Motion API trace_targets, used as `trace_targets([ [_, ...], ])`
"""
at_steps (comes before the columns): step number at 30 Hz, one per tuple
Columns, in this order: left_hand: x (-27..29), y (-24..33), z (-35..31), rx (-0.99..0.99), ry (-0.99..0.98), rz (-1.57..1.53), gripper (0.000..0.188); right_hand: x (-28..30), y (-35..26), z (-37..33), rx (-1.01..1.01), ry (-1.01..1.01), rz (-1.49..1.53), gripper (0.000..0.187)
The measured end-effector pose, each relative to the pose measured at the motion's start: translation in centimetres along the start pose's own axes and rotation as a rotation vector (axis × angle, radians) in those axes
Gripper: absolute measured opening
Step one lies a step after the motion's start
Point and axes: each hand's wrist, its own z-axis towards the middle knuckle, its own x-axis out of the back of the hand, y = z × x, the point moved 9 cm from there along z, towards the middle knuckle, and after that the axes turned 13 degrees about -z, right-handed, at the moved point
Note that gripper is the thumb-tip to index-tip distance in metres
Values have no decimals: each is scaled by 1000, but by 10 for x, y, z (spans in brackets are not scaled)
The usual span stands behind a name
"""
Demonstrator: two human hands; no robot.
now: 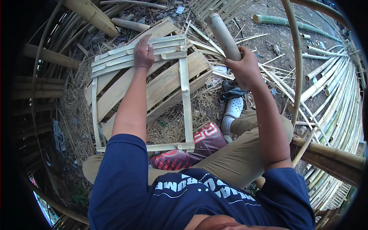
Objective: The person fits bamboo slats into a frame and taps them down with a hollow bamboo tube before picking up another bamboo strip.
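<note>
My left hand [144, 54] lies flat on the split bamboo slats [111, 58] across the far end of a rectangular bamboo frame [185, 92], fingers stretched out. The slats run side by side, and the frame's near bar [168, 147] lies close to my lap. Beneath the frame's far half are wide wooden boards [126, 88], set at a slant. My right hand [247, 69] grips a short, thick bamboo pole [222, 32] near its lower end. The pole is raised and tilted, its far end pointing up and away to the left, apart from the frame.
Bamboo poles [333, 99] are stacked along the right. A green pole [291, 23] lies at the far right, near an upright bent bamboo strip [296, 57]. Thick bamboo [94, 17] stands at the far left. Straw [165, 126] and a dark red sack [207, 143] lie by my legs.
</note>
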Motion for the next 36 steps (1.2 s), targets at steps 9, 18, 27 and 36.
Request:
trace_targets([
  [9,-1,24,-50,665,29,-62,42,-2,33,1,-156,-67,85,62],
  [18,-51,150,-174,899,-478,239,53,-13,2,-3,-4,-62,150,56],
  [27,-40,153,-175,1011,-211,-288,42,-6,11,-9,-67,-80,231,59],
  [36,-34,147,-183,882,-368,-30,51,-33,-1,-15,-43,-104,223,52],
])
